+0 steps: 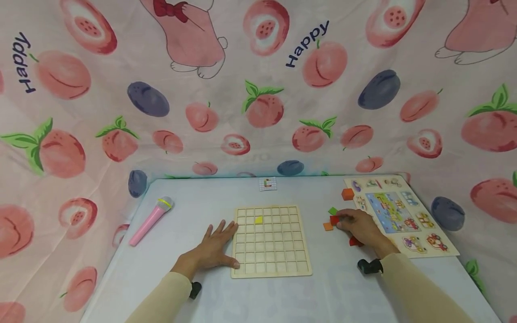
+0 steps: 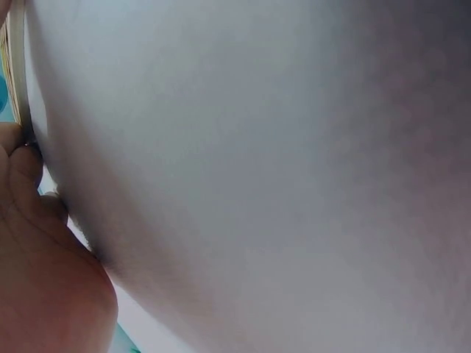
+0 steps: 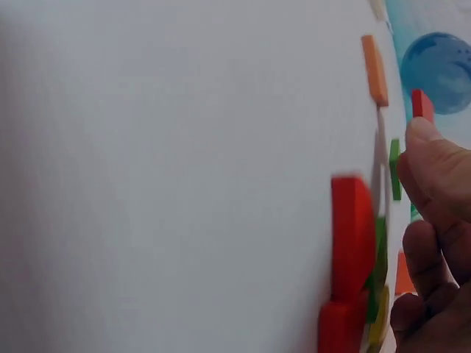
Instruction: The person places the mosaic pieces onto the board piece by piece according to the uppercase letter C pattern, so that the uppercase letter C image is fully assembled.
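1. One square wooden grid board (image 1: 271, 242), at the middle of the table (image 1: 282, 296).
2. One small yellow wooden tile (image 1: 258, 220), seated in a cell of that board.
3. One pink toy microphone with a grey head (image 1: 150, 220), near the table's left edge.
4. One wooden vehicle picture puzzle board (image 1: 397, 215), by the table's right edge.
5. One small printed pattern card (image 1: 268, 184), at the far edge.
6. Loose coloured wooden pieces between the two boards, counted from the head view: two orange (image 1: 347, 194), two red (image 1: 334, 220), one green (image 1: 333, 210); more possibly hidden under the hand.
7. Two bare hands: left hand (image 1: 214, 251), right hand (image 1: 359, 226).
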`<action>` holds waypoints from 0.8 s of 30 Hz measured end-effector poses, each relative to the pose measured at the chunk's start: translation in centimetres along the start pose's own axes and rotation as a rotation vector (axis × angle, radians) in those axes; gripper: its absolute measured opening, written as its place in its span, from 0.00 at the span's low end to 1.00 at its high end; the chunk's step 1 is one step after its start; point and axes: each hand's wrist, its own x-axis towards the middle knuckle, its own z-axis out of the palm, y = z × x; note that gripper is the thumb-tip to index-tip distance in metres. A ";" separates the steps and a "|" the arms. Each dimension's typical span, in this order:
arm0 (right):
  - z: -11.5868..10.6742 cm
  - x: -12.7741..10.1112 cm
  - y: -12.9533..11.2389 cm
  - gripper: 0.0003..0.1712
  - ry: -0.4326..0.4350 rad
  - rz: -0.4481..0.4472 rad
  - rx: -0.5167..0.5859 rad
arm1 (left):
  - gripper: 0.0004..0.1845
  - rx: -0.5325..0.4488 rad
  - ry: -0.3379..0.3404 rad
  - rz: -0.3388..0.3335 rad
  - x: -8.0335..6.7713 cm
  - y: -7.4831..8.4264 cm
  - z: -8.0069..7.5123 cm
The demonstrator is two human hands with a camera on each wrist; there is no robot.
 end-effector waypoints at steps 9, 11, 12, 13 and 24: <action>1.9 0.3 -1.5 0.19 0.163 -0.169 0.135 | 0.68 0.002 0.004 0.007 0.0 -0.2 -0.1; 2.4 0.5 -2.1 0.18 0.184 -0.186 0.190 | 0.68 0.001 0.004 0.008 0.0 -0.2 0.0; 2.7 0.6 -2.5 0.18 0.189 -0.184 0.218 | 0.68 -0.001 0.004 0.009 0.0 -0.3 0.0; 3.0 0.7 -2.8 0.18 0.189 -0.178 0.239 | 0.68 -0.002 0.005 0.009 0.0 -0.3 0.0; 6.3 1.5 -7.0 0.21 0.112 -0.069 0.328 | 0.68 -0.002 0.005 0.019 0.2 -0.7 0.3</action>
